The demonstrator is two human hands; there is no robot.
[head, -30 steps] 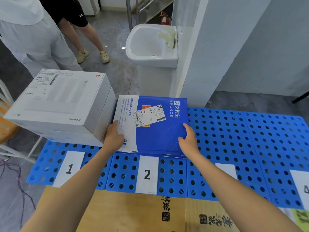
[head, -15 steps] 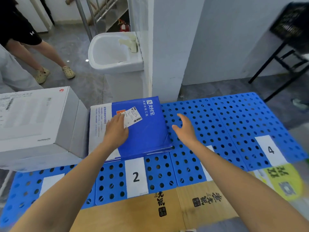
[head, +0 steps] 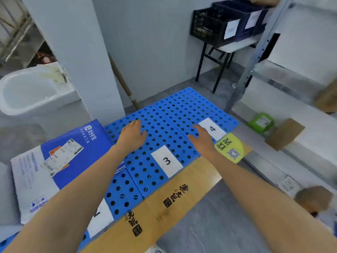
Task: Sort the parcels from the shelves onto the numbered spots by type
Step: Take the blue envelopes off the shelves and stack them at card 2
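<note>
The blue mat with holes has the blue and white parcel lying flat on its left part, and the left grip and right grip hold nothing, fingers loose, near card 3 and card 4.

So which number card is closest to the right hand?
The card marked 4: the right hand is right beside it, fingertips by its edge, while card 3 lies farther off.
</note>
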